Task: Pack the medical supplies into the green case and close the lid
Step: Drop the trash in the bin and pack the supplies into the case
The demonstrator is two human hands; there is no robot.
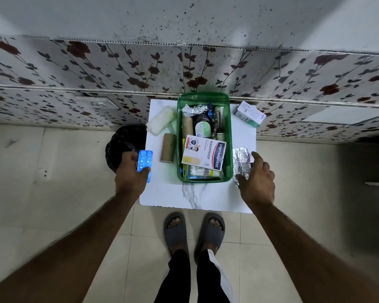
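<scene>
The green case (204, 136) sits open in the middle of the small white desk (173, 193), its far end near the flowered wall (74, 68). It is already crowded: a Hansaplast box (204, 155) lies on top at the near end, with a pack of swabs (202, 172) under it, and a tan roll (187, 127), a dark bottle (202, 125) and crumpled foil (192, 110) farther back. On the desk left of the case lie a second tan roll (168, 150) and a white gauze pad (162, 120); a small carton (249, 113) lies at the far right corner. The left hand (131, 171) grips a blue blister pack (145, 164) over the desk's left edge. The right hand (258, 178) is closing thumb and fingers on a foil strip (241, 161) just right of the case. A black bin (123, 143) stands on the floor by the desk.
</scene>
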